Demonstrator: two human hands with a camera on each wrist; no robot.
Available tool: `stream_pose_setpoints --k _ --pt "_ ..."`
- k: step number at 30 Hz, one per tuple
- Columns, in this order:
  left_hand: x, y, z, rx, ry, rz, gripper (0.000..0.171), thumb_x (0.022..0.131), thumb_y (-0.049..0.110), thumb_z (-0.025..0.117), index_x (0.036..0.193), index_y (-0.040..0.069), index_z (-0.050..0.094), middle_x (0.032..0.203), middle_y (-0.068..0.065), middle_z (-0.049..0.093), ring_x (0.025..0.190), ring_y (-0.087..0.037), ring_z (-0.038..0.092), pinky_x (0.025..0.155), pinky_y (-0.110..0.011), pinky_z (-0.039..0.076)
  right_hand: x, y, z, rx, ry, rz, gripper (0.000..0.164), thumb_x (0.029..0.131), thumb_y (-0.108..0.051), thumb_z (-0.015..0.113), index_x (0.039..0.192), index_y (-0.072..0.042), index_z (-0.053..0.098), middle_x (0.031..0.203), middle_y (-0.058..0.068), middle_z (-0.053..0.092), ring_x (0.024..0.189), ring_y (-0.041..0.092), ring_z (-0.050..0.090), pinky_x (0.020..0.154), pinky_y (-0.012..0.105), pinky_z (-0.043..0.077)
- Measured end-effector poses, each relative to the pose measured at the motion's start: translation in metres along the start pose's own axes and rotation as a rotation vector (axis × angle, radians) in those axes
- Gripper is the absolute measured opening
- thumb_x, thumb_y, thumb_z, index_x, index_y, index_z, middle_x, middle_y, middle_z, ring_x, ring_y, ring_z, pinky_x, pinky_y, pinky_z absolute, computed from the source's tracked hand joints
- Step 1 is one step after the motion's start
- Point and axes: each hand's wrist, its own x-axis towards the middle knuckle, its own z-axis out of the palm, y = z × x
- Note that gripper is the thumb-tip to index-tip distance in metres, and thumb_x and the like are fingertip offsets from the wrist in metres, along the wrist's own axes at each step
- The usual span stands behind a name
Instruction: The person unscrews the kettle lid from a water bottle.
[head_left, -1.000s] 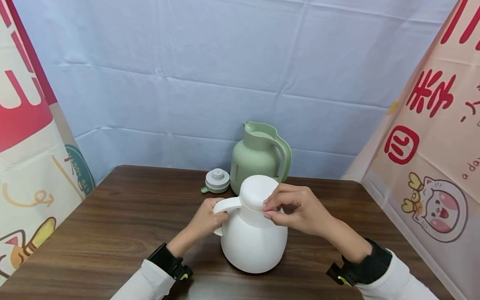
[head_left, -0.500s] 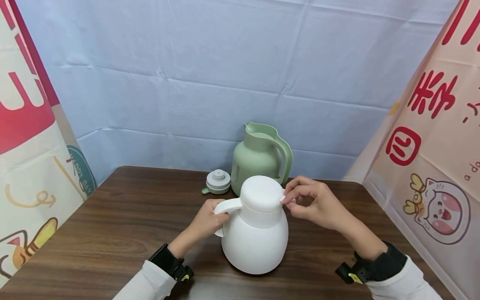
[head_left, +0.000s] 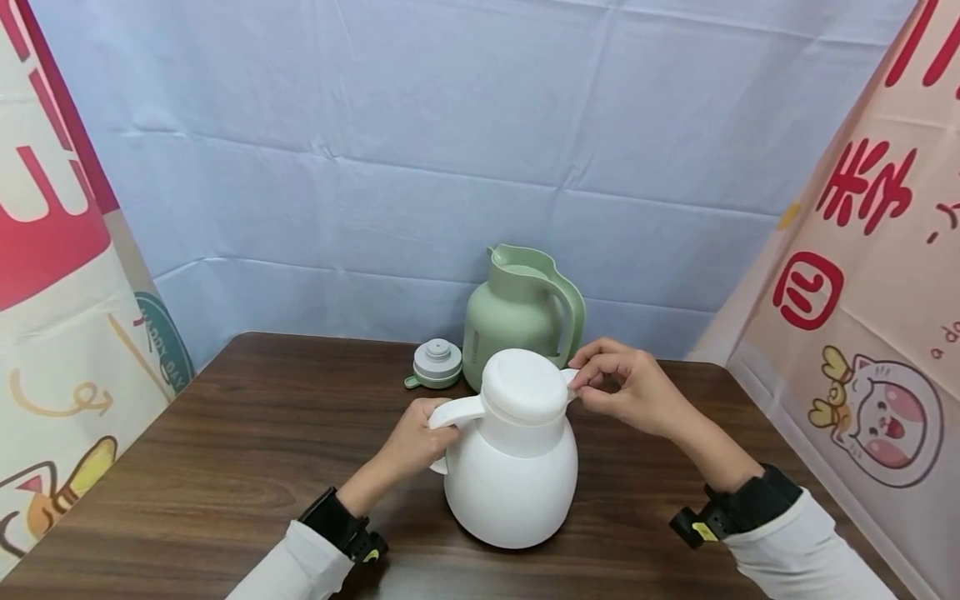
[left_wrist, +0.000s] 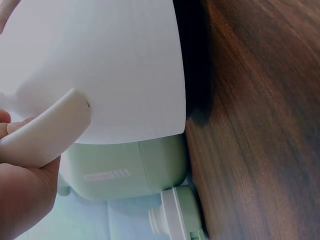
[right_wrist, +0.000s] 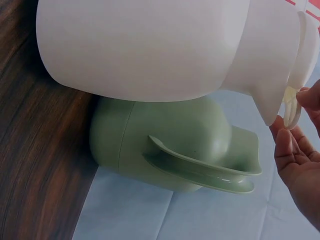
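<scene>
A white vacuum jug (head_left: pixel 512 487) stands upright on the table. My left hand (head_left: pixel 411 437) grips its handle (head_left: pixel 457 411), with the fingers wrapped round it, as the left wrist view (left_wrist: pixel 50 131) also shows. On top sits the round white lid (head_left: pixel 525 385). My right hand (head_left: pixel 633 390) pinches a small tab on the lid's right side. In the right wrist view, that tab (right_wrist: pixel 291 112) stands just above the jug's pointed spout (right_wrist: pixel 268 107), with the fingertips around it.
Close behind the white jug stands a green jug (head_left: pixel 501 321) without a lid, its handle to the right. A grey and green stopper (head_left: pixel 437 363) lies at its left on the brown wooden table (head_left: pixel 262 433). A pale cloth (head_left: pixel 360 167) hangs behind.
My right hand has moved from the lid's front right round to its right side and slightly back, turning the lid by its tab. My left hand has kept its hold on the handle.
</scene>
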Motion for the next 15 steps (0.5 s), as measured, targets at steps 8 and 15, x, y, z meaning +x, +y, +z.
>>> stream_pose_setpoints --k 8,15 --pt "0.0 0.002 0.001 0.024 0.002 0.016 0.027 0.074 -0.014 0.045 0.094 -0.01 0.063 0.061 0.001 0.042 0.055 -0.01 0.041 0.051 -0.026 0.039 0.001 -0.003 -0.004 -0.018 -0.045 -0.007 0.023 0.074 0.011 0.069 0.079 -0.011 0.069 0.101 0.01 0.058 0.081 0.015 0.056 0.063 0.028 0.047" --pt "0.006 -0.027 0.0 0.017 0.017 -0.005 0.028 0.077 -0.012 0.048 0.098 -0.005 0.065 0.067 -0.004 0.049 0.06 -0.014 0.045 0.052 -0.028 0.042 0.005 -0.005 -0.012 -0.008 -0.063 -0.025 0.022 0.075 0.012 0.066 0.08 -0.01 0.068 0.102 0.012 0.057 0.079 0.015 0.055 0.061 0.027 0.048"
